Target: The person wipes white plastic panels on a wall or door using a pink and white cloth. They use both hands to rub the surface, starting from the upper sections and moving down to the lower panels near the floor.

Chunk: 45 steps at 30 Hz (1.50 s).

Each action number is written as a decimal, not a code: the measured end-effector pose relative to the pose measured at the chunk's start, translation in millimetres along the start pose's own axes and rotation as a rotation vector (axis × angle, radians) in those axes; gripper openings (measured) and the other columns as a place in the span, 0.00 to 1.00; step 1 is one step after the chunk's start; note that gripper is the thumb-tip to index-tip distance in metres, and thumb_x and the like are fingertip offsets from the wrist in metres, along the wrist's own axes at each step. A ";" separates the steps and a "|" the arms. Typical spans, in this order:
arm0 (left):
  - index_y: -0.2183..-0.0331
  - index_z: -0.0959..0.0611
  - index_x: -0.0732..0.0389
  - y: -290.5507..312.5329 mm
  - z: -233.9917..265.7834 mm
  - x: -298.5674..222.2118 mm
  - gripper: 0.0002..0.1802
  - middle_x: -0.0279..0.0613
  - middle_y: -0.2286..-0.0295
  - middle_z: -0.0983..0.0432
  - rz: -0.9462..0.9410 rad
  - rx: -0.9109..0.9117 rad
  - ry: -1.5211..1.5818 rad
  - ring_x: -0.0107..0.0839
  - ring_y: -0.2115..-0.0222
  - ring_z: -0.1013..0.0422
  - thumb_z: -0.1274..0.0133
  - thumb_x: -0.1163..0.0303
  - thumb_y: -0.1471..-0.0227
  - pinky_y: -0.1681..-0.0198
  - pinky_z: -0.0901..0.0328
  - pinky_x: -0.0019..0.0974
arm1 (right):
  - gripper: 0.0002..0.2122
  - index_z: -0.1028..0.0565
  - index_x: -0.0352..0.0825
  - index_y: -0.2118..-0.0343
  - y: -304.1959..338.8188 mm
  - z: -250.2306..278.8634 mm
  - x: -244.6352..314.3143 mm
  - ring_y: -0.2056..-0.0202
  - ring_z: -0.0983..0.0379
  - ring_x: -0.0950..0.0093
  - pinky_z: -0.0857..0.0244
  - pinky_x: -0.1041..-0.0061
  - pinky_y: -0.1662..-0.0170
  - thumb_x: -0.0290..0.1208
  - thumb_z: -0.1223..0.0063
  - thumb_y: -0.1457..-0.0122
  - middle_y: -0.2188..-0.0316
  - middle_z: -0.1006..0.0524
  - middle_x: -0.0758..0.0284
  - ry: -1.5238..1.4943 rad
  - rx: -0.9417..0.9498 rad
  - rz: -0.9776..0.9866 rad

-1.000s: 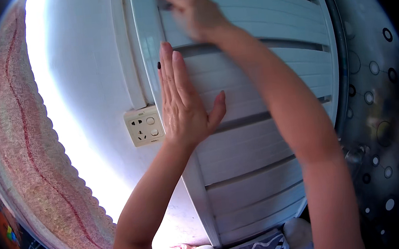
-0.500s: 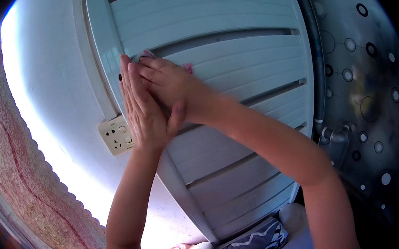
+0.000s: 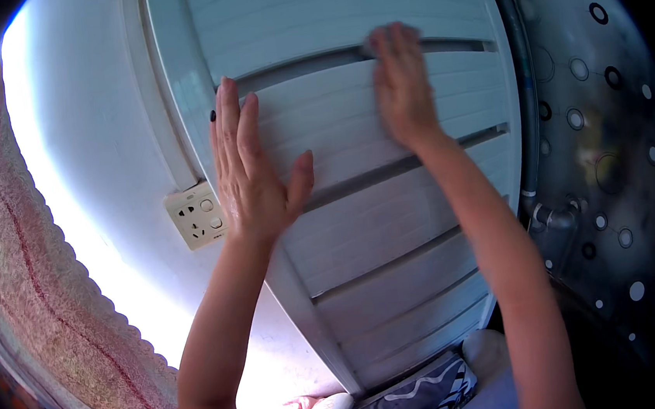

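Note:
A large white slatted panel point(image 3: 366, 115) fills the middle, with dark gaps between its broad boards. My left hand point(image 3: 251, 172) lies flat by its left frame, fingers stretched up and thumb apart, holding nothing. My right hand point(image 3: 404, 85) is at the upper right of the panel, with its fingertips at the gap below the top board; motion smears it. A small greyish edge of a cloth point(image 3: 368, 48) shows beside those fingertips, and most of the cloth is hidden under the hand.
A cream wall socket point(image 3: 196, 214) with switches sits left of the panel. Further left hangs a pinkish curtain point(image 3: 46, 283) with a scalloped edge. A dark pipe point(image 3: 523, 109) runs down the right side, beside a circle-patterned surface point(image 3: 599, 103). A grey patterned cushion point(image 3: 407, 402) lies below.
My right hand has moved right and slightly up, away from my left hand, which it was against. The left hand has stayed nearly in place, its thumb still spread.

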<state>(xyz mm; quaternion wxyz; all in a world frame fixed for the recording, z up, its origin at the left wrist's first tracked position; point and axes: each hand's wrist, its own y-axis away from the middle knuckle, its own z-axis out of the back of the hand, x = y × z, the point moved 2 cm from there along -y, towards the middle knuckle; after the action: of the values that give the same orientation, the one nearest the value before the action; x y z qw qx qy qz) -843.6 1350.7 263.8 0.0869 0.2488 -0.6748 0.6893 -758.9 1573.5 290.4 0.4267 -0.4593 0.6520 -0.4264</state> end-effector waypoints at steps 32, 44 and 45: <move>0.38 0.45 0.67 -3.7 5.2 -10.7 0.41 0.60 0.39 0.48 0.130 0.189 -0.228 0.51 0.38 0.48 0.52 0.60 0.49 0.36 0.56 0.52 | 0.12 0.26 0.32 0.65 -139.3 -34.9 1.3 0.57 0.30 0.56 0.38 0.59 0.53 0.35 0.49 0.47 0.61 0.25 0.57 -0.116 -0.070 0.370; 0.39 0.45 0.67 -7.9 -3.9 -15.6 0.41 0.57 0.40 0.45 0.136 0.176 -0.167 0.48 0.40 0.44 0.51 0.60 0.49 0.36 0.54 0.50 | 0.20 0.31 0.31 0.51 -117.5 -5.8 -165.2 0.44 0.39 0.56 0.44 0.56 0.43 0.41 0.57 0.40 0.48 0.31 0.52 0.313 0.073 -0.020; 0.39 0.45 0.67 -5.2 -2.4 -13.7 0.41 0.57 0.40 0.45 0.142 0.182 -0.198 0.48 0.40 0.44 0.50 0.61 0.50 0.36 0.54 0.50 | 0.18 0.28 0.30 0.56 -119.8 -13.5 -114.0 0.46 0.37 0.55 0.42 0.56 0.45 0.39 0.53 0.42 0.52 0.29 0.52 0.206 0.073 0.053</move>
<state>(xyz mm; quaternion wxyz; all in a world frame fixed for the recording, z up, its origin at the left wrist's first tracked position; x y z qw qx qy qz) -829.9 1356.4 262.2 -0.0518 0.2740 -0.6306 0.7243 -719.1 1659.8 426.5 0.3848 -0.3798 0.6883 -0.4837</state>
